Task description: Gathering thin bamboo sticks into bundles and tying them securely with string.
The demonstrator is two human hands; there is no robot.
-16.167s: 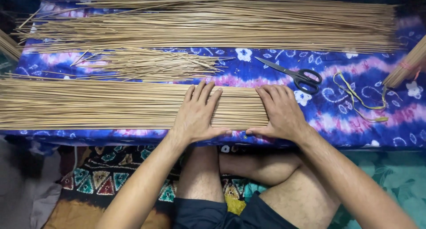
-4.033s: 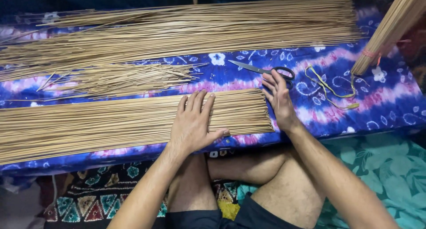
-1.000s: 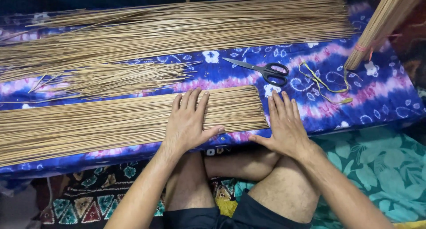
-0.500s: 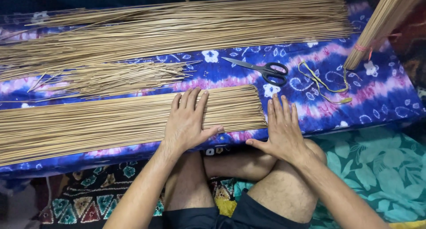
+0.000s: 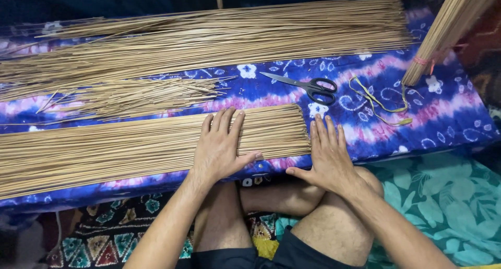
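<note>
Near the scissors (image 5: 313,86), my left hand (image 5: 222,149) lies flat, fingers spread, on the front stick bundle (image 5: 130,146); right hand (image 5: 329,157) rests open beside its cut end. Uneven pressure could roll sticks off the bench (image 5: 449,117).

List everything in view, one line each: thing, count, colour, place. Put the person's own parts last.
near layer of sticks: one flat layer, tan, front of the cloth, ends squared at right
short stick pile: one loose pile, tan, middle left
far stick heap: one long heap, tan, back of the cloth
tied stick bundle: one, tan, pink tie, leaning in at upper right
scissors: one pair, black handles, right of centre
yellow string: one loose piece, yellow, right of the scissors
cloth: one, blue and pink tie-dye, under everything
left hand: flat on the near layer
right hand: flat on the cloth against the layer's end
</note>
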